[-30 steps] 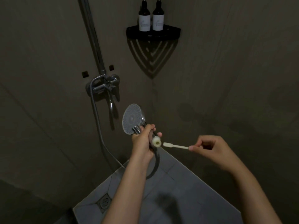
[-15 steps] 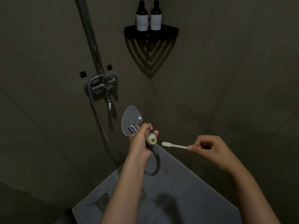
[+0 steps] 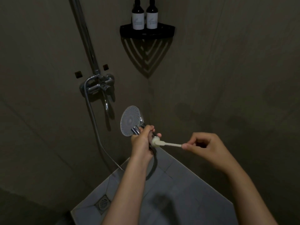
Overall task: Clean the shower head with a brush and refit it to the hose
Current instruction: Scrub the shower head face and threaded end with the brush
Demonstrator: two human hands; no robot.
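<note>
A: Where is the shower head [image 3: 129, 120] sitting right now?

B: Just left of the frame's centre, with its round spray face turning toward the upper left. The left hand [image 3: 142, 142] is wrapping closed around its handle.

A: And the hose [image 3: 95, 127]?

B: It is running down from the tap [image 3: 99, 86] in the upper left and looping under the left wrist. I cannot tell whether its end is also caught in that hand. The pale threaded end of the handle is showing bare, so the head is looking detached.

A: Is the brushing going on?

B: The right hand [image 3: 206, 148], right of centre, is pinching the thin stem of a pale brush [image 3: 168, 144] between thumb and fingertips, the other fingers curling in. The brush tip is touching that pale end of the handle.

A: So how far along is the job?

B: I am judging it as mid-cleaning, with the fitting end getting scrubbed. Whether the spray face is clean already I cannot tell in this dim light. Refitting the head to the hose is still left.

A: Anything else nearby?

B: 2 dark bottles [image 3: 144, 15] are standing on a corner shelf [image 3: 167, 30] at the top, and a floor drain [image 3: 103, 203] is lying at the lower left.
</note>
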